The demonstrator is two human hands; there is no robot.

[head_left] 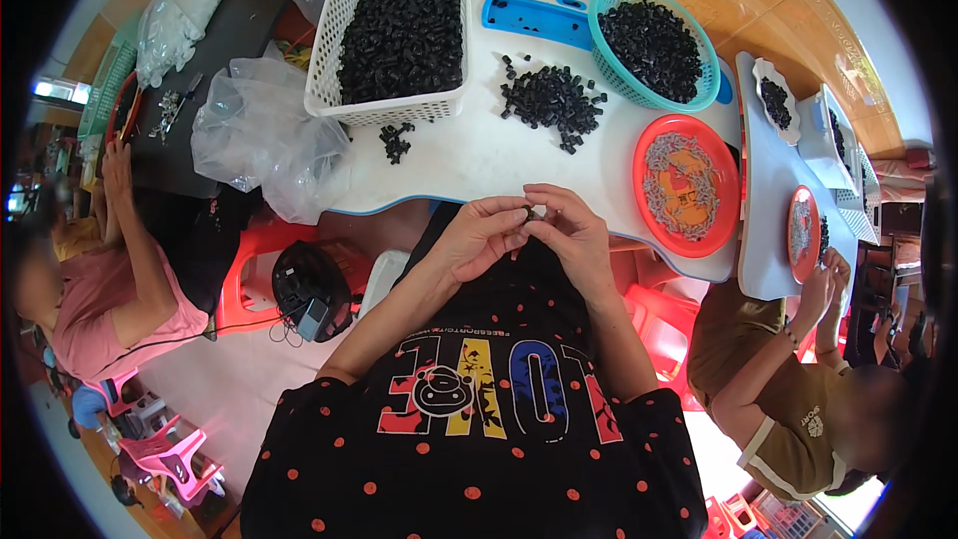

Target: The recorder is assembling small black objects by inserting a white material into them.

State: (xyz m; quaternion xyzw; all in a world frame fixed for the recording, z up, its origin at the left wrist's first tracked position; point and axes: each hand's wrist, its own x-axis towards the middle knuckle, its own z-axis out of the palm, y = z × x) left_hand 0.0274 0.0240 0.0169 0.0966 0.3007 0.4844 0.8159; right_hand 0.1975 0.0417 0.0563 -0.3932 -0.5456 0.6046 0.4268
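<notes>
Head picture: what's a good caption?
Left hand and right hand pinch a small dark piece beside a white table.

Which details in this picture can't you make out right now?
All in the head view:
Small dark piece: mostly covered by the left hand and right hand, so its full shape is hidden.
Gray parts on the red plate: too small to tell their exact form.
White basket: its bottom is buried under black pieces.
Co-worker's hands: anything held is too small.
</notes>
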